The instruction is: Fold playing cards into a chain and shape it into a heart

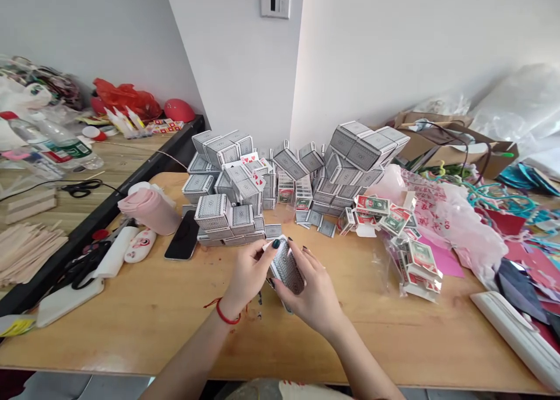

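Note:
Both my hands meet over the middle of the wooden table (144, 324) and grip one deck of playing cards (286, 266) with a grey patterned back. My left hand (249, 274), with a red string at the wrist, pinches the deck's top left corner. My right hand (312, 292) wraps round the deck from the right and below. A big heap of grey card packs (227, 204) rises just behind the hands.
More grey packs (363, 146) are stacked at the back right. Red and green card boxes (396, 219) lie beside pink plastic bags (455, 219). A black phone (182, 235), a pink roll (149, 209), scissors (83, 266) and a white case (520, 333) lie around.

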A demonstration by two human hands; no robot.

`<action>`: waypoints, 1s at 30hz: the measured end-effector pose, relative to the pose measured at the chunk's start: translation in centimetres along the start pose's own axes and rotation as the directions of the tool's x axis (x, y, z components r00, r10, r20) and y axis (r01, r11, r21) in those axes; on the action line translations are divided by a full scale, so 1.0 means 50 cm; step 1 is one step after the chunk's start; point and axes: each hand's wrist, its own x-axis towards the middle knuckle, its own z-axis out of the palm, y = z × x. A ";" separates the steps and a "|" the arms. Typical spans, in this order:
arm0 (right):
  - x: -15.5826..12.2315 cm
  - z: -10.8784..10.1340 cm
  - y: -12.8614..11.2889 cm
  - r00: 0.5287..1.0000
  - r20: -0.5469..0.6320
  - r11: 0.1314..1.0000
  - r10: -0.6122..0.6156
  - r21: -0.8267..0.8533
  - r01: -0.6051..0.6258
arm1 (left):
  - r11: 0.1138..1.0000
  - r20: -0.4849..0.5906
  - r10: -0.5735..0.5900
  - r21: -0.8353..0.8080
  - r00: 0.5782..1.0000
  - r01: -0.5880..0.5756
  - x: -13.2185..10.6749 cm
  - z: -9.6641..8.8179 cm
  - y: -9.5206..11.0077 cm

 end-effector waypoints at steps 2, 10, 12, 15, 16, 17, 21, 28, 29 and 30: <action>-0.001 -0.009 0.005 0.999 0.017 0.998 0.052 0.046 -0.053 | 0.981 0.159 -0.033 -0.182 0.987 0.062 -0.001 -0.015 -0.019; -0.004 -0.082 0.064 0.952 0.100 0.861 0.291 0.407 -0.306 | 0.999 0.425 0.001 0.036 0.905 -0.017 0.002 -0.100 -0.136; -0.004 -0.098 0.072 0.942 0.201 0.813 0.267 0.479 -0.332 | 0.990 0.481 -0.021 0.132 0.877 -0.049 0.010 -0.107 -0.158; -0.003 -0.112 0.071 0.934 0.255 0.719 0.252 0.596 -0.357 | 0.976 0.502 0.032 0.171 0.864 -0.136 0.035 -0.096 -0.171; -0.002 -0.113 0.069 0.933 0.256 0.693 0.252 0.625 -0.358 | 0.973 0.523 0.042 0.174 0.851 -0.154 0.045 -0.090 -0.171; -0.001 -0.113 0.068 0.934 0.254 0.674 0.253 0.646 -0.358 | 0.973 0.551 0.042 0.167 0.833 -0.159 0.054 -0.083 -0.169; -0.004 -0.113 0.073 0.937 0.243 0.640 0.249 0.685 -0.348 | 0.990 0.664 -0.020 0.115 0.747 -0.076 0.078 -0.065 -0.156; -0.004 -0.121 0.087 0.939 0.111 0.611 0.325 0.733 -0.299 | 0.974 0.552 0.058 -0.213 0.832 0.073 0.070 -0.061 -0.131; 0.000 -0.121 0.085 0.940 0.090 0.619 0.330 0.731 -0.288 | 0.965 0.508 0.055 -0.249 0.860 0.085 0.069 -0.059 -0.127; 0.004 -0.121 0.082 0.942 0.083 0.630 0.326 0.723 -0.282 | 0.957 0.463 0.048 -0.276 0.885 0.092 0.068 -0.057 -0.123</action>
